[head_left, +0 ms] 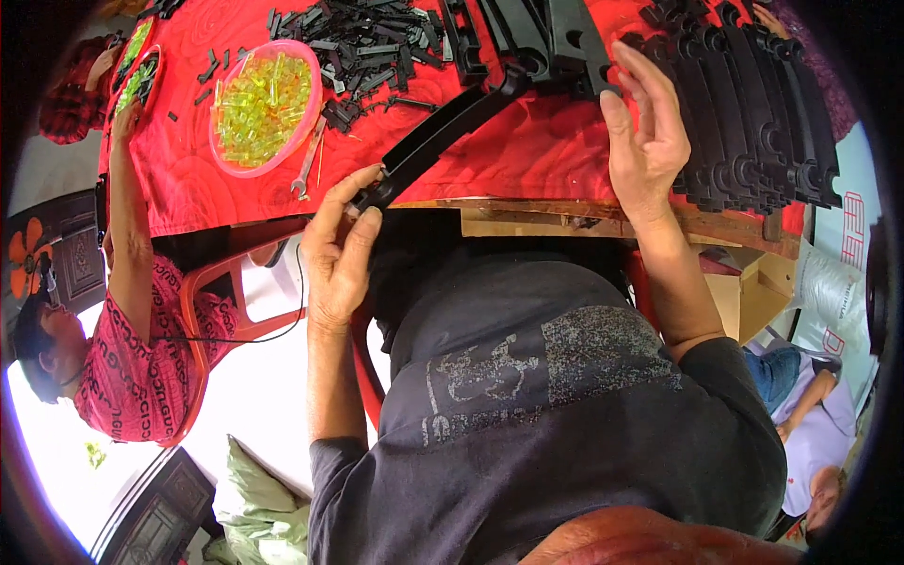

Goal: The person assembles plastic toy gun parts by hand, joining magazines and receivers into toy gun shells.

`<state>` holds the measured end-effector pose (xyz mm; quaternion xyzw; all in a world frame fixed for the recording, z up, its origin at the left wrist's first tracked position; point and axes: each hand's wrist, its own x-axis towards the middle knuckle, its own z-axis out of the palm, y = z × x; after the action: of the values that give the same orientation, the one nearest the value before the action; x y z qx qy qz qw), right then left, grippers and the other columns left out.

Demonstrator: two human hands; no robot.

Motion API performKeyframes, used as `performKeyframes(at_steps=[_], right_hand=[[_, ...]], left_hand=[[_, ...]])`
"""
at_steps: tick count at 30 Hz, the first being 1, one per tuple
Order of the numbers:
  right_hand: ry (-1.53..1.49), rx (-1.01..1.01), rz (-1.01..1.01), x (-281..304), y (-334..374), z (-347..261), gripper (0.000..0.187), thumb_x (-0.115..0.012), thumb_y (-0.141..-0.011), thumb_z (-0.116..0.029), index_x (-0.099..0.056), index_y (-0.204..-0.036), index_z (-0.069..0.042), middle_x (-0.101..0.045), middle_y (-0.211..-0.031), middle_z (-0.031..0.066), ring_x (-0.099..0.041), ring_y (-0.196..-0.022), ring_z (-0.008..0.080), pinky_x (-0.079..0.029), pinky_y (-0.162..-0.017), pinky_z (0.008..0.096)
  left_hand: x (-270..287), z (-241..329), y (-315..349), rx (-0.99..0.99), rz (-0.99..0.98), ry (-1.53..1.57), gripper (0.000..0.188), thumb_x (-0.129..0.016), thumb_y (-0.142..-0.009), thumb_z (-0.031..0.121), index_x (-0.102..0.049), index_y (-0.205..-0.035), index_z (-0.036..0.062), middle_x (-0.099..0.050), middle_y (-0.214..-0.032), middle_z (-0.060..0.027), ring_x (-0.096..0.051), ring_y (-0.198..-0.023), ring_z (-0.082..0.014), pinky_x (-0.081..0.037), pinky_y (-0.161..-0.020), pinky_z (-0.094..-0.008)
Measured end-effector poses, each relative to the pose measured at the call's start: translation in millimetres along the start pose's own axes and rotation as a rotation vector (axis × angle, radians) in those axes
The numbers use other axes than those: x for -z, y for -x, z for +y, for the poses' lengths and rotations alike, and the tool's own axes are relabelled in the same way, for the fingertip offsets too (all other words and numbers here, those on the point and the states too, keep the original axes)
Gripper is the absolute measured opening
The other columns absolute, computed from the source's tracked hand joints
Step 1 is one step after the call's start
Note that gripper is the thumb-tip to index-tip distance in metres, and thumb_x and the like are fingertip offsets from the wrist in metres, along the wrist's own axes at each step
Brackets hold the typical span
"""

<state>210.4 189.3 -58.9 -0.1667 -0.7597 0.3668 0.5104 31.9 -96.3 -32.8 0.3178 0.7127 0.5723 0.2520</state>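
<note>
My left hand [341,247] pinches the near end of a long black plastic housing [435,137] between thumb and fingers. The housing is a narrow channel with rounded ends, slanting up and away to the right over the table edge. Its far end reaches other long black pieces [537,38] at the top middle of the table. My right hand [650,141] is raised, with the fingers stretched out and nothing in them. It is between those pieces and a stacked row of similar long black housings [744,113] on the right.
A pink bowl [316,89] of yellow-green clear pieces stands on the red tablecloth [546,155], beside a wrench [303,176]. Many small black parts [377,47] lie behind it. A co-worker [141,348] sits left on a red chair [198,301]. A cardboard box [763,287] stands right.
</note>
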Motion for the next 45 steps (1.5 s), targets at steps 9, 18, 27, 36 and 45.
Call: performKeyframes(at_steps=[9,18,27,36,45], right_hand=[[0.149,0.077,-0.23,-8.1,14.3,-10.4,0.031,-0.08,-0.088,-0.014,-0.073,-0.116,-0.003,-0.073,-0.119,0.0117,-0.07,-0.109,0.0278,-0.054,-0.096,0.0357],[0.216,0.022,-0.592,-3.0,27.3,-10.5,0.057,-0.091,-0.07,-0.022,-0.071,-0.118,-0.001,-0.07,-0.123,0.0151,-0.065,-0.114,0.0327,-0.053,-0.097,0.0409],[0.174,0.004,-0.54,-6.7,27.8,-5.8,0.05,-0.092,-0.067,-0.019,-0.073,-0.111,-0.002,-0.072,-0.111,0.0123,-0.066,-0.101,0.0312,-0.055,-0.089,0.0396],[0.141,-0.028,-0.589,-3.6,23.7,-0.6,0.041,-0.089,-0.072,-0.018,-0.073,-0.108,-0.004,-0.073,-0.104,0.0106,-0.066,-0.095,0.0299,-0.055,-0.084,0.0395],[0.034,-0.022,-0.612,-1.2,24.2,0.3,0.032,-0.084,-0.076,-0.01,-0.073,-0.105,-0.003,-0.073,-0.103,0.0107,-0.068,-0.095,0.0298,-0.055,-0.086,0.0392]], left_hand=[[2.9,-6.2,-23.9,-0.095,-0.197,0.098,0.034,-0.058,-0.085,-0.009,-0.068,-0.117,-0.0033,-0.069,-0.123,-0.0127,-0.062,-0.118,-0.0213,-0.044,-0.104,-0.0334],[-48.0,0.9,-88.1,-0.519,-0.045,-0.367,0.031,-0.071,-0.088,0.007,-0.069,-0.118,-0.0011,-0.069,-0.119,-0.0201,-0.067,-0.111,-0.0373,-0.053,-0.094,-0.04],[-114.0,-22.5,-145.3,-0.508,0.106,-0.575,0.041,-0.078,-0.082,0.02,-0.069,-0.117,-0.0004,-0.065,-0.123,-0.023,-0.058,-0.113,-0.0417,-0.05,-0.097,-0.0474],[-113.8,-6.8,-150.5,-0.529,0.016,-0.705,0.047,-0.078,-0.085,0.025,-0.068,-0.126,0.0049,-0.072,-0.115,-0.0177,-0.064,-0.106,-0.0387,-0.051,-0.096,-0.0451],[-37.5,2.1,-135.0,-0.428,-0.224,-0.76,0.023,-0.075,-0.086,0.009,-0.074,-0.108,0.0049,-0.07,-0.099,-0.0148,-0.068,-0.094,-0.0324,-0.053,-0.083,-0.0417]])
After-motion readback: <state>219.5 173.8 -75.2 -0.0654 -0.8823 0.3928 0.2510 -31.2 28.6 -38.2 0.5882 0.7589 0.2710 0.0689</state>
